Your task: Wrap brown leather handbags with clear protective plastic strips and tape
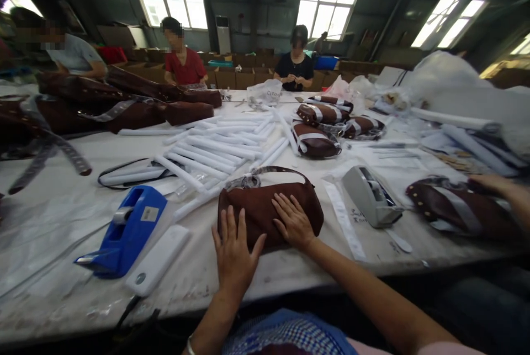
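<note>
A brown leather handbag [260,200] lies on its side on the white-covered table in front of me. Its strap [290,171] curves along the far edge, with a clear-wrapped coil at its left end. My left hand [237,247] rests flat on the bag's lower left part, fingers spread. My right hand [293,221] lies on the bag's right half with its fingers stretched out. Neither hand grips anything; both palms press on the leather. Left of the bag stands a blue tape dispenser [128,233], and right of it a grey tape dispenser [372,197].
White rolled tubes [211,150] are heaped beyond the bag. Wrapped brown bags [317,139] lie behind at right; larger brown bags [136,106] pile at left. A white power strip [159,258] sits near the front edge. Another person's hand [492,184] touches a bag at right. Several people work across.
</note>
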Demonstrator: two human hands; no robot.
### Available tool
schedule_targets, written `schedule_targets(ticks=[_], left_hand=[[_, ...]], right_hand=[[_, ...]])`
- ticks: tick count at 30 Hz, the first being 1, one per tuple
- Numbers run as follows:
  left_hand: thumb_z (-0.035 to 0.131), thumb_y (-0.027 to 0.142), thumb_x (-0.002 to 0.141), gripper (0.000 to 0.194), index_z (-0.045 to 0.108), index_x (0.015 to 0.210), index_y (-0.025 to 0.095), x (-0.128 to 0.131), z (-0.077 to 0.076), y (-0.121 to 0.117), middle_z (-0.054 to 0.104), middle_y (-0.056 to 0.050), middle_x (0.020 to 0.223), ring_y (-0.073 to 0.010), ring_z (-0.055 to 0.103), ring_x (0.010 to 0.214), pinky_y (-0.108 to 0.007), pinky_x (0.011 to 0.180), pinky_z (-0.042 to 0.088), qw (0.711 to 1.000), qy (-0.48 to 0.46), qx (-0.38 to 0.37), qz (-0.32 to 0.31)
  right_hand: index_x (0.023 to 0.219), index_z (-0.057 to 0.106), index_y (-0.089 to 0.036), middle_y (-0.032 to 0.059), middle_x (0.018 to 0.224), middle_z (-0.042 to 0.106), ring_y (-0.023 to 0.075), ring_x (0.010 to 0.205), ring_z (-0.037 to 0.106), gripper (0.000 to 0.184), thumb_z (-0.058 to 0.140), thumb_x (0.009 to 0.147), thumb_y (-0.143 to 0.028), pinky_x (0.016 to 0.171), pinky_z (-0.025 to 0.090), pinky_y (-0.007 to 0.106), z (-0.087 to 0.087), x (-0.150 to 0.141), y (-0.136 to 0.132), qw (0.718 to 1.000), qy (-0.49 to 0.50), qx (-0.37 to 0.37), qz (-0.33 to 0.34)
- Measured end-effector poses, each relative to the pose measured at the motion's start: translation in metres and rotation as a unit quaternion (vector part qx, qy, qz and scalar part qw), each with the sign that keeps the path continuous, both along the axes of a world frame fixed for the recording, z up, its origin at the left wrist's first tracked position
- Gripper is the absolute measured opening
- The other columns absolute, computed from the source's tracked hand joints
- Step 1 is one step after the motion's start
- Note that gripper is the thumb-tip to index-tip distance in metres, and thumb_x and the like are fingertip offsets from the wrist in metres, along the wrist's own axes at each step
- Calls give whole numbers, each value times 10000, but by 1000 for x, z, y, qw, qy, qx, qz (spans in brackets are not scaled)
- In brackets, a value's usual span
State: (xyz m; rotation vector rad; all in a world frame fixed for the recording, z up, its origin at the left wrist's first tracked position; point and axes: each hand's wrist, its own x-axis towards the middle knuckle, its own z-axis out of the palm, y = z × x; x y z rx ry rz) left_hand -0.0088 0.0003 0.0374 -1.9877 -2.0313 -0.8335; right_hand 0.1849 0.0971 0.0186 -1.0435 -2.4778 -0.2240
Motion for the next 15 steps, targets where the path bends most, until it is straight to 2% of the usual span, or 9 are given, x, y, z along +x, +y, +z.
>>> schedule_targets(ticks=[3,6,7,9,10,11,13,15], left_hand=[[537,434,946,655,330,1530,222,11,4,18,223,-137,1623,-333,193,1497,-596,1189,163,995,41,6,-93],[551,388,940,608,376,1509,262,18,-13,32,262,-128,1611,-339,235,1484,-609,1177,182,991,69,-9,-116],[552,379,938,603,382,1506,270,18,-19,34,259,-127,1612,-344,238,1482,-616,1173,183,991,74,-13,-109],[552,371,936,600,385,1504,281,19,-28,35,252,-123,1615,-347,237,1482,-623,1171,178,992,79,-14,-96],[554,372,934,602,385,1504,282,18,-30,35,255,-121,1615,-345,241,1481,-620,1173,177,993,79,-12,-92],[556,370,931,603,387,1504,283,18,-31,34,259,-119,1614,-343,247,1480,-617,1175,176,993,80,-9,-91],[563,362,925,610,386,1504,286,18,-29,33,267,-115,1612,-340,256,1477,-611,1178,177,993,81,-7,-91],[567,361,922,617,380,1506,291,19,-27,33,270,-110,1611,-338,257,1477,-610,1178,179,992,82,-7,-92]], right_hand=[[1485,411,-148,128,1519,444,254,1431,382,521,473,987,-283,1193,311,499,22,2,3,999,25,-15,24],[1420,514,-247,64,1427,568,231,1375,468,434,486,987,-258,1198,310,494,48,20,6,997,59,-17,49],[1413,522,-268,48,1435,561,231,1392,446,426,486,988,-259,1211,282,501,53,29,6,996,87,-13,28],[1451,476,-253,58,1518,462,258,1454,339,475,500,981,-318,1228,233,524,54,49,4,981,178,-27,-68],[1480,434,-223,79,1554,403,277,1472,297,540,516,970,-377,1226,233,532,48,60,2,961,237,-61,-129],[1501,396,-194,101,1570,371,295,1474,287,617,529,953,-444,1218,248,536,41,69,-1,929,297,-117,-187],[1506,386,-174,118,1562,381,309,1455,327,722,544,915,-557,1208,276,525,23,83,-10,834,403,-263,-268],[1455,474,-220,82,1523,454,293,1419,398,694,585,880,-594,1192,326,476,12,91,-17,727,492,-384,-284]])
